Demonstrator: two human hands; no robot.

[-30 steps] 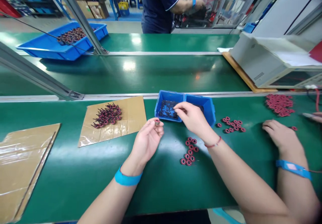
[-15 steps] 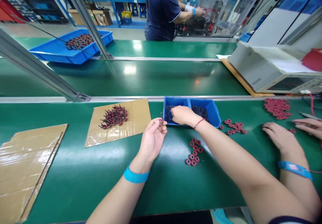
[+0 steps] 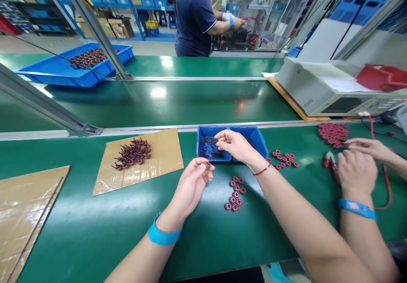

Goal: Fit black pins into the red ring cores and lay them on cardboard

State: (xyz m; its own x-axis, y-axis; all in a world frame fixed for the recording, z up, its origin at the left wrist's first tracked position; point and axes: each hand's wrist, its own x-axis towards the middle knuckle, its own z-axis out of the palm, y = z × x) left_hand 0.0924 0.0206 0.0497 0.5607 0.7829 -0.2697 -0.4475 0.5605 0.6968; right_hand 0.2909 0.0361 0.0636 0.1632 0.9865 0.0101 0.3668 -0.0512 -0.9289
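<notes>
My left hand is closed, its thumb and fingertips pinching a small red ring-shaped part just in front of the blue two-compartment bin. Over the bin's left compartment is my right hand, with thumb and forefinger pinched together; anything between them is too small to make out. Thin dark pieces lie in that compartment. On the green bench before me is a loose group of red ring-shaped parts. A pile of similar rings with dark pins sticking out sits on a cardboard sheet at left.
At right, a co-worker's hands are beside red-handled pliers and a heap of red rings. More rings lie right of the bin. A metal rail crosses behind; a boxy instrument stands back right.
My right hand has lifted slightly from inside the bin's left compartment. My left hand stays pinched on the ring. The co-worker's hands have shifted, and the view has turned a little rightward.
</notes>
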